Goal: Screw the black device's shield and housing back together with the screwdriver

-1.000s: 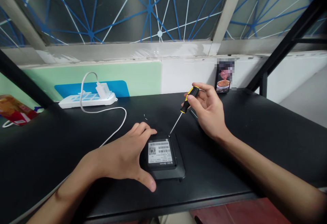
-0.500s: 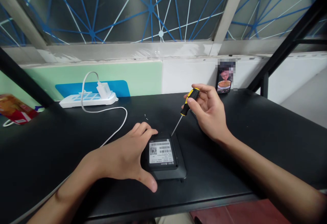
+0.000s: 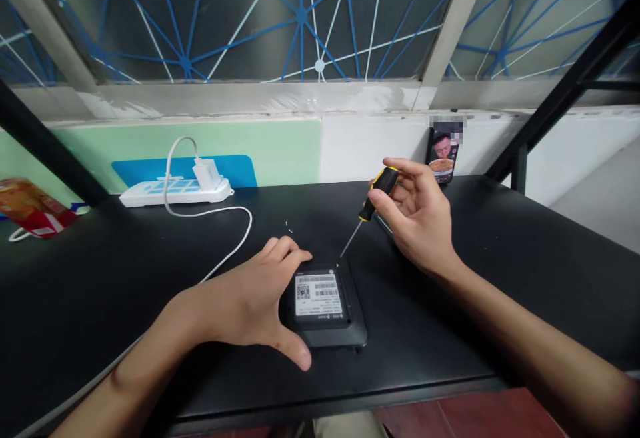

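A black box-shaped device (image 3: 357, 331) with a white printed label (image 3: 320, 295) lies flat on the table. My left hand (image 3: 260, 295) spans its left side, thumb at the front edge and fingers at the back edge, bracing it. In my right hand (image 3: 415, 211) is a yellow-and-black screwdriver (image 3: 383, 188), its handle pinched between thumb and fingers. The shaft slants down to the left, and its tip is close to the device's far right corner. A tiny pale screw (image 3: 337, 265) shows at that corner, just below the tip; whether they touch I cannot tell.
Two tiny pale pieces (image 3: 289, 228) lie behind the device. At the back left sits a white power strip (image 3: 135, 195) with a charger (image 3: 207, 175) and a white cable (image 3: 243, 235). A phone (image 3: 443, 158) leans on the wall. A red snack bag (image 3: 37, 208) lies far left.
The screwdriver has lifted slightly from the device's corner, and a small pale screw now shows there. My left hand keeps its place around the device. The whole view has shifted a little.
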`<state>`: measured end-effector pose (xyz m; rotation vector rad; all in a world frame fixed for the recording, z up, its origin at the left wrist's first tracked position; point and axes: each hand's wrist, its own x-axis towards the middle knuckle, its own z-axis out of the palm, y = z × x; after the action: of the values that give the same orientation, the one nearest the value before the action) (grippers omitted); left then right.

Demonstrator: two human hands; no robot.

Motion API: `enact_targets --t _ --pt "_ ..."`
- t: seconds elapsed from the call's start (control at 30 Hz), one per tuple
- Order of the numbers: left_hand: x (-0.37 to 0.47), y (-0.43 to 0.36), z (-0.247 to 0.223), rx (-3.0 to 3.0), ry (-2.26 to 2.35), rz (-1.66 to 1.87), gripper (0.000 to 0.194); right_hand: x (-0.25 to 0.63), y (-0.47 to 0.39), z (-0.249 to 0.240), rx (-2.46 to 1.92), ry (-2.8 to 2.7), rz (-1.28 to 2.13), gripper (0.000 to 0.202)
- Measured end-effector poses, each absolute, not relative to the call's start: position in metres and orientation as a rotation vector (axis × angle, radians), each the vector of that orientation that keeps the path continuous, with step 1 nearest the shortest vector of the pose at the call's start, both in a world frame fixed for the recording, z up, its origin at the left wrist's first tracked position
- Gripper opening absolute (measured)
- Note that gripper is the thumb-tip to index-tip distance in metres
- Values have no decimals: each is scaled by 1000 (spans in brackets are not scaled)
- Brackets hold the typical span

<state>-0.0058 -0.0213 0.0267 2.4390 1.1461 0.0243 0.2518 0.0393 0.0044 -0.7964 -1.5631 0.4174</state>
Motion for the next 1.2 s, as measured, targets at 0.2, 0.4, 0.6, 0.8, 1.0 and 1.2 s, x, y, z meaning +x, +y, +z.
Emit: enact_targets --t 0.2,0.4,0.6,0.8,1.0,1.2 --pt "-7 -21 27 2446 1137 65 114 255 45 2 -798 -1483 391 39" --pt "-6 -23 28 2470 1158 63 113 249 51 -9 -818 -1461 474 41" --pt "-8 -24 28 2472 1170 92 112 243 51 -18 -953 -1594 492 44" --pt "-8 -24 27 2474 1168 78 112 234 42 -12 -1038 -1693 507 44" --pt "-7 -24 28 2464 1178 71 113 224 38 -11 -1087 -1766 498 43" --pt "-5 -24 28 2477 1179 55 113 222 40 -17 -1084 -1808 538 43"
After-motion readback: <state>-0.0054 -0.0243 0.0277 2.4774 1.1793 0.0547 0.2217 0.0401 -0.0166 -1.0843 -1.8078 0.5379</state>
